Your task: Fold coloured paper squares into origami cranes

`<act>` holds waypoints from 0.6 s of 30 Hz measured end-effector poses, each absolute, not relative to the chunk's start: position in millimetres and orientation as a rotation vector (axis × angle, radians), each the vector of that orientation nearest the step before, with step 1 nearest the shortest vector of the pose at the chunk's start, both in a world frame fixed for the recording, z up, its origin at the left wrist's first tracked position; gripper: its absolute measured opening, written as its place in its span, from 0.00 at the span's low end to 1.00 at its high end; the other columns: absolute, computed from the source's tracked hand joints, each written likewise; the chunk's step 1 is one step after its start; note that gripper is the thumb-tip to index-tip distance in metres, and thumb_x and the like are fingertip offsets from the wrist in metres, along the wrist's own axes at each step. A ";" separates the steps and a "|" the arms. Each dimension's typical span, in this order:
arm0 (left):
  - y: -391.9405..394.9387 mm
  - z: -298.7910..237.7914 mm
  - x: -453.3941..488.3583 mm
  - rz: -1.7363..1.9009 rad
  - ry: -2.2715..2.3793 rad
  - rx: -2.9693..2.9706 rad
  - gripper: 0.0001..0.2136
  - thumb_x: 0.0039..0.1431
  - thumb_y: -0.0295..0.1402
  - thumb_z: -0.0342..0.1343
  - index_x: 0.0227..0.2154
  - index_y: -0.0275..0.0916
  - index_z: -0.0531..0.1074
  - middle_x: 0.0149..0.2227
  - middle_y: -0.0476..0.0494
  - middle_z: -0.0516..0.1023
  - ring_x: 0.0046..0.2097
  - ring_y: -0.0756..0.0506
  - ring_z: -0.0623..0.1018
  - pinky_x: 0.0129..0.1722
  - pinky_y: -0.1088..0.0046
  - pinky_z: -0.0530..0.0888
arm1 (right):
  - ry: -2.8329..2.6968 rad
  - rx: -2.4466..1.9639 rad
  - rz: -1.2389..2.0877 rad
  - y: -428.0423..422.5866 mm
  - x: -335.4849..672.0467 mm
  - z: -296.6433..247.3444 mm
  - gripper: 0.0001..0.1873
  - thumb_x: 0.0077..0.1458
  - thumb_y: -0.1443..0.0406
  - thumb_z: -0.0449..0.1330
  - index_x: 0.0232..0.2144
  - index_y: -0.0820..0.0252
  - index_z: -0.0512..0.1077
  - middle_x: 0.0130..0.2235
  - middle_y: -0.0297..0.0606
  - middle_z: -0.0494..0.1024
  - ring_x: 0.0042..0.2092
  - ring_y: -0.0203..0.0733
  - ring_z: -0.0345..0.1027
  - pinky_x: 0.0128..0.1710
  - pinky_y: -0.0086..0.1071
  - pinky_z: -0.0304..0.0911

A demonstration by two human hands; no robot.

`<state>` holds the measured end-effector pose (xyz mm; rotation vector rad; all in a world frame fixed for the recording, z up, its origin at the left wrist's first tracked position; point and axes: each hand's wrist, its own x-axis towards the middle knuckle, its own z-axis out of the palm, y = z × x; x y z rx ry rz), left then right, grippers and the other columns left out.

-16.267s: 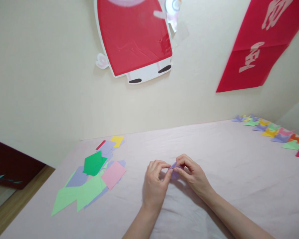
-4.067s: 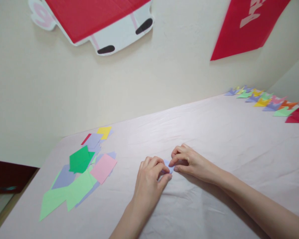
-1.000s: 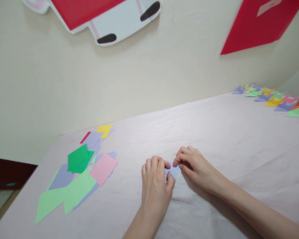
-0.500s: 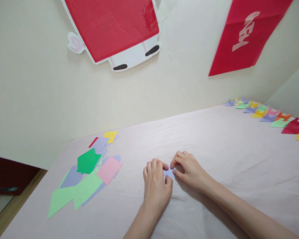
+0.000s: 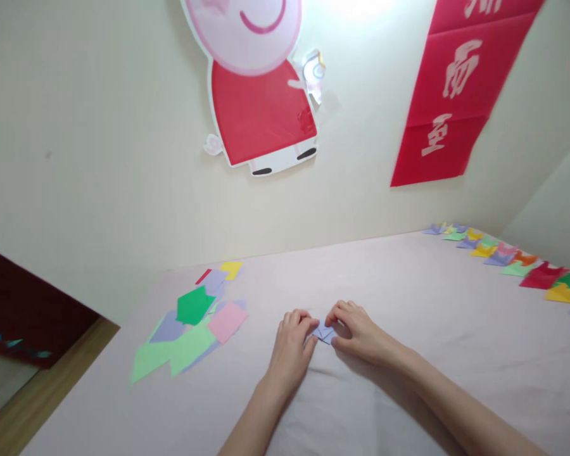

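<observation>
Both hands are at the middle of the pink cloth surface (image 5: 422, 297), near its front edge. The left hand (image 5: 289, 347) and right hand (image 5: 361, 334) meet on a small lilac paper piece (image 5: 323, 332), partly folded and lying low on the cloth between them. The left thumb and forefinger are pinched on its left edge. The right fingertips are curled shut on its right edge, thumb underneath. Most of the paper is hidden by the fingers, so the fold shape cannot be read. A loose pile of paper sheets (image 5: 190, 332), green, pink, lilac and yellow, lies well to the left. A row of folded paper shapes (image 5: 503, 256) in mixed colours runs along the far right edge, well apart from the hands. A cartoon pig cutout (image 5: 261, 101) and a red banner (image 5: 449, 95) hang on the wall behind.
</observation>
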<state>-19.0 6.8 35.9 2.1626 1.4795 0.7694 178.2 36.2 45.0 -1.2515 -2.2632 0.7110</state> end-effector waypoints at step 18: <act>28.9 41.5 -2.9 0.922 1.442 1.813 0.05 0.59 0.27 0.51 0.33 0.40 0.72 0.34 0.47 0.74 0.40 0.45 0.73 0.43 0.68 0.69 | -1.943 -1.303 1.077 41.1 175.7 51.6 0.07 0.52 0.69 0.54 0.29 0.60 0.73 0.26 0.32 0.73 0.28 0.37 0.64 0.29 0.28 0.57</act>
